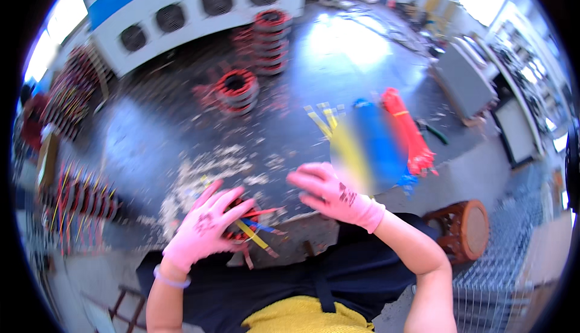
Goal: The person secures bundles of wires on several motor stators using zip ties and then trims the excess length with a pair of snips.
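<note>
My left hand [205,227], in a pink glove, presses down on a round copper-wound coil [237,229] that rests on a small work surface at my lap. Yellow, blue and red insulating sleeves [257,225] stick out of the coil toward the right. My right hand [335,195], also in a pink glove, hovers just right of the coil with fingers spread and holds nothing. Behind it lie bundles of yellow [350,152], blue [377,146] and red [406,129] sleeves, blurred.
More wound coils [237,89] sit on the dark floor, a taller stack [270,40] behind them. Racks of coils with coloured leads [81,197] stand at left. A white and blue machine [193,7] is at the back. A round wooden stool [465,227] stands at right.
</note>
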Demonstrator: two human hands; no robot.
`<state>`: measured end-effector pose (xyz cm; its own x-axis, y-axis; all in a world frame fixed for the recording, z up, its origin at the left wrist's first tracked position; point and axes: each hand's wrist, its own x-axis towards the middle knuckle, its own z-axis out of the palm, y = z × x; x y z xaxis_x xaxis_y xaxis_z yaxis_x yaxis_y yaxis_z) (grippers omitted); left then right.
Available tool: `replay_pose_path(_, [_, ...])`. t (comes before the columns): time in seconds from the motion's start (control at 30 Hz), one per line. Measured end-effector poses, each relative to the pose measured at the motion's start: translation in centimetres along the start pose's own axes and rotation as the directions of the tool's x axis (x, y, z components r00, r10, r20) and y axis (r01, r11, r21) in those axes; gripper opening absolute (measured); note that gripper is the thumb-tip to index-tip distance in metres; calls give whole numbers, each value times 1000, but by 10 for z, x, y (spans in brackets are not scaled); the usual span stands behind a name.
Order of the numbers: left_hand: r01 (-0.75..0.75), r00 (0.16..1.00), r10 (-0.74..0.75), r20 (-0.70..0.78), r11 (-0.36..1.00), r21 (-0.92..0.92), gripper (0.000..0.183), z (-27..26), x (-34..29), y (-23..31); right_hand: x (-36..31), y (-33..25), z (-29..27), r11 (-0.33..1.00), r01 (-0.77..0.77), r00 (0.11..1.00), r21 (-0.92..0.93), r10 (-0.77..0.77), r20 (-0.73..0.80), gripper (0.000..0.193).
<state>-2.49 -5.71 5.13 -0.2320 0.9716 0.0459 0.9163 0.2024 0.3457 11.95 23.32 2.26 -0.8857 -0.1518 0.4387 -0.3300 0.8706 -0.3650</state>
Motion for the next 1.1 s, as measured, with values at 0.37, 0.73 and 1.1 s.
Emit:
replay_pose_path(0.37, [161, 987, -161, -14, 987, 26, 94, 13, -3, 8, -164, 236, -163, -12, -881, 65, -473, 987, -146, 111])
replay_pose_path(0.73, [369, 925, -350, -146, 920, 133, 108, 25, -4, 5, -205, 301, -168, 258, -897, 352, -360, 908, -227, 96])
replay_pose_path(1.1, [250, 963, -236, -128, 962, 109, 104, 5, -5, -14, -173, 163, -138, 266, -251, 367, 931, 916, -163, 61])
